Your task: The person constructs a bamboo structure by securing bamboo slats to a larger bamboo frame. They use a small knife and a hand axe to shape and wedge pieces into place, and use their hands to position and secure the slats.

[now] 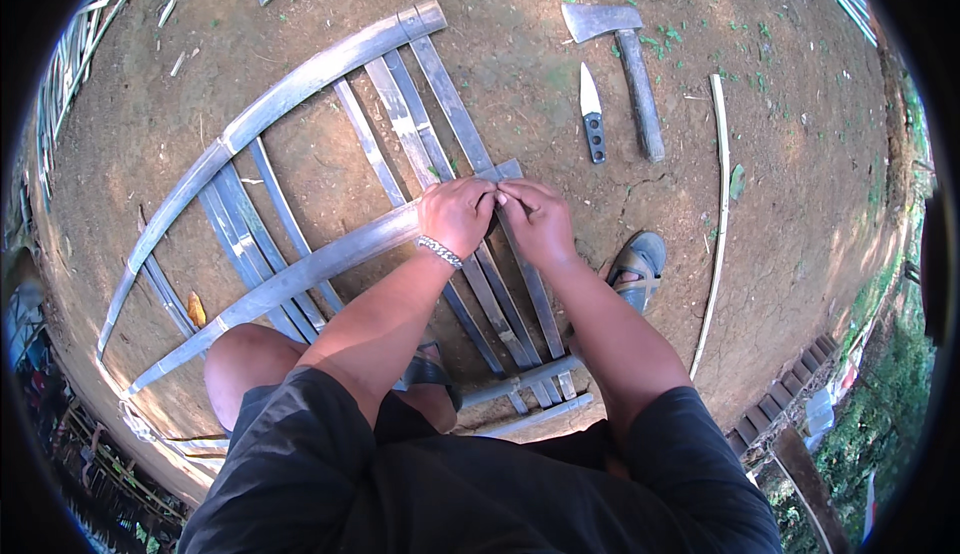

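Observation:
A frame of split bamboo lies on the ground. Its long curved pole [290, 82] bends along the far side, and a middle pole [330, 257] runs under my hands. Flat slats [452, 102] cross them, some in pairs. My left hand [455, 216], with a chain bracelet at the wrist, is closed at the right end of the middle pole. My right hand [537, 222] is closed right beside it. The thumbs and fingertips of both meet in a pinch over the crossing of pole and slat. Whatever lies between the fingertips is hidden.
Right of the frame lie a knife [592, 119] with a dark holed handle and an axe [638, 84]. A thin pale stick [718, 219] stretches along the right. My sandalled foot [638, 266] stands near the right forearm. Strips [68, 74] are heaped at far left.

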A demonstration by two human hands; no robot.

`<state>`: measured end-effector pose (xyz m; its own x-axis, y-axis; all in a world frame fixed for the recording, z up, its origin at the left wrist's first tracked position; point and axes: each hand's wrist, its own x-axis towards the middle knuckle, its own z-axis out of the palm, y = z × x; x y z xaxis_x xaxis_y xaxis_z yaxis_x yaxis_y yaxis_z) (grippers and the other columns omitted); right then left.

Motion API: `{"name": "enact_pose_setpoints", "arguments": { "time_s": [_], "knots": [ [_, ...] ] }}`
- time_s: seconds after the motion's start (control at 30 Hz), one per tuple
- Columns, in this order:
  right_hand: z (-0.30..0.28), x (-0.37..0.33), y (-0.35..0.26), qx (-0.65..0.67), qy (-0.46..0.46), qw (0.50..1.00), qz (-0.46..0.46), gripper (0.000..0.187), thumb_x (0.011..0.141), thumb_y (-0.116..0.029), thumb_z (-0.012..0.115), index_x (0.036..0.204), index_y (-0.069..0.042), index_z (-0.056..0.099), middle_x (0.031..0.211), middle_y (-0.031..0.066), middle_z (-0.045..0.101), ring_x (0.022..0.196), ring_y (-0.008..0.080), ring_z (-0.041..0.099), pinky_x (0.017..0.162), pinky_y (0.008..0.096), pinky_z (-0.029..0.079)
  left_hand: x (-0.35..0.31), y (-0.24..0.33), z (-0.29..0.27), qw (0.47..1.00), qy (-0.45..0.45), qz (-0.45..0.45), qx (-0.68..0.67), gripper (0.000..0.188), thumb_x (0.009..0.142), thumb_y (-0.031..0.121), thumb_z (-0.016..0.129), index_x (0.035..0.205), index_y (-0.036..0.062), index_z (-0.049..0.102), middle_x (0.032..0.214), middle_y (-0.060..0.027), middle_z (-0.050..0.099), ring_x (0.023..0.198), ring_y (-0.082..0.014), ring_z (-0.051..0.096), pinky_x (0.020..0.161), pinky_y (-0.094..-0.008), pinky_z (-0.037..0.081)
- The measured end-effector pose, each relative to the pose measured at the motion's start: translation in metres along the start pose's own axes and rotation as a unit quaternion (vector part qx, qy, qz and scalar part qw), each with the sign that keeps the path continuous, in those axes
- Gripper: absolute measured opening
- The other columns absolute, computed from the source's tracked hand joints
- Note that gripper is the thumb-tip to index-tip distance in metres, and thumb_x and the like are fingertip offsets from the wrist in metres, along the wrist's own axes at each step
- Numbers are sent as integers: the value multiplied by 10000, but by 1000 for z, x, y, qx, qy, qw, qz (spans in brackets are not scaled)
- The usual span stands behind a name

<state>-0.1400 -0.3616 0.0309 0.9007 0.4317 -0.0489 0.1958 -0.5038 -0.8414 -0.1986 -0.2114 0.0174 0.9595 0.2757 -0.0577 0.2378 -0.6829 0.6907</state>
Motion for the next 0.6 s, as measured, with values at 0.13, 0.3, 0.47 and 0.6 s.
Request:
{"name": "enact_pose_setpoints", "arguments": {
  "time_s": [0.13, 0.3, 0.47, 0.6],
  "knots": [
    [-25, 1, 16, -32, 144, 982, 116, 249, 892, -136, 766, 1126, -53, 766, 1134, 171, 727, 1078, 323, 680, 975, 415, 516, -2, -1, -1, 999, 26, 27, -23, 86, 879, 180, 722, 827, 124, 761, 833, -55, 757, 767, -275, 715, 716, -419, 530],
    [-86, 51, 41, -424, 221, 865, 149, 592, 888, -276, 789, 1424, -132, 582, 1406, 191, 553, 1320, 375, 512, 1100, 515, 404, -1, -4, 4, 998, 46, 36, -29, 94, 880, 178, 723, 812, 121, 756, 822, -48, 756, 763, -264, 715, 704, -408, 520],
    [-126, 100, 46, -394, 78, 887, 226, 651, 923, -288, 728, 1489, -97, 472, 1364, 249, 563, 1260, 451, 565, 1063, 518, 461, -3, -6, 3, 999, 31, 25, -28, 86, 874, 153, 702, 809, 119, 746, 831, -33, 755, 790, -246, 717, 714, -406, 504],
    [-136, 121, 56, -434, -9, 875, 214, 562, 942, -233, 675, 1405, 1, 458, 1316, 323, 568, 1181, 478, 616, 1011, 522, 515, -2, -5, 5, 998, 44, 32, -40, 87, 869, 154, 708, 796, 118, 737, 821, -38, 749, 779, -253, 714, 710, -412, 505]
  ]
}}
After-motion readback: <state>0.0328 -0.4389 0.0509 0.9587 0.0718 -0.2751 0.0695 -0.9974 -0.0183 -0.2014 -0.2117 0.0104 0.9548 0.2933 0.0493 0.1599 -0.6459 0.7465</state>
